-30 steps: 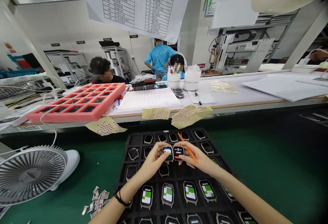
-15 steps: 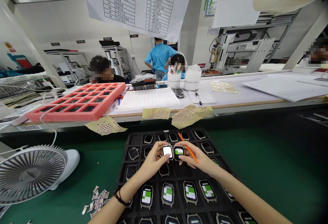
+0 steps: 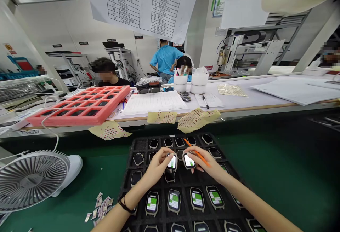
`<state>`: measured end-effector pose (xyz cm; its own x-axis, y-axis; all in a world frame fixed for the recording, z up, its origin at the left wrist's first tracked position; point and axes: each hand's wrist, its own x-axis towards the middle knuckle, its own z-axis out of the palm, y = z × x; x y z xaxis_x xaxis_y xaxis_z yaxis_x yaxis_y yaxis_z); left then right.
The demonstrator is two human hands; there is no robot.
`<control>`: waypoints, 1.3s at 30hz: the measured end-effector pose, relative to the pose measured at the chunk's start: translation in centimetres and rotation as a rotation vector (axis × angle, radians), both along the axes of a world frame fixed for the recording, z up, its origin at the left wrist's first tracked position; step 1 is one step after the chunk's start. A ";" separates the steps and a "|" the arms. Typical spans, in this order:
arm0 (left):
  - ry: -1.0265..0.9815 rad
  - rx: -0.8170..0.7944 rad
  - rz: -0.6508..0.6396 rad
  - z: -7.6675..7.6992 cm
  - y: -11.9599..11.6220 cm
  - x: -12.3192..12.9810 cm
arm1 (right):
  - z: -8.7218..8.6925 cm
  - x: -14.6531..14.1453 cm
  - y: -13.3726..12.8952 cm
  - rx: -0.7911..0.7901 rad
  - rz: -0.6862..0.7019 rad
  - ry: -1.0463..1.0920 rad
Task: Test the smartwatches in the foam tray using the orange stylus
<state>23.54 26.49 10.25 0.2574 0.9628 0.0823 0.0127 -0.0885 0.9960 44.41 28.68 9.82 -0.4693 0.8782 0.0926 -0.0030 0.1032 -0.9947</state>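
Observation:
My left hand [image 3: 159,164] grips a smartwatch body [image 3: 172,162] without a strap, its screen lit white and green. A second smartwatch [image 3: 189,161], lit the same way, is in my right hand [image 3: 205,162]. An orange stick [image 3: 197,152], like a pen or pry tool, also lies across the fingers of that hand. Both watches are held a little apart above a black foam tray [image 3: 140,143]. Several more watches sit in its pockets; the nearer row, such as this watch [image 3: 197,198], shows green and white screens, while those at the back are dark.
Left of the tray stand a white fan [image 3: 32,180] and a pile of small pinkish pieces [image 3: 102,207] on the green mat [image 3: 278,175]. A raised shelf ahead carries a pink foam tray [image 3: 79,119], paper sheets [image 3: 156,101] and white tubs [image 3: 199,81]. Co-workers are beyond it.
The two watches have moved apart, left one leftward and right one rightward. The left screen went from white to white and green; the right one now looks brighter. My right thumb shifted.

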 end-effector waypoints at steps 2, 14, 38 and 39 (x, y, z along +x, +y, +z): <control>0.013 -0.023 0.014 0.1 0.0 0.0 | 0.2 0.0 -0.1 -0.008 -0.017 0.015; 0.035 -0.022 0.007 -0.1 0.1 0.0 | 1.0 -0.3 -0.3 -0.014 -0.046 0.010; 0.008 0.001 -0.024 -0.8 0.1 0.0 | 0.5 -0.3 0.0 0.041 -0.041 0.000; 0.008 0.004 -0.021 -0.7 0.1 0.0 | 0.6 -0.4 -0.1 0.034 -0.049 0.006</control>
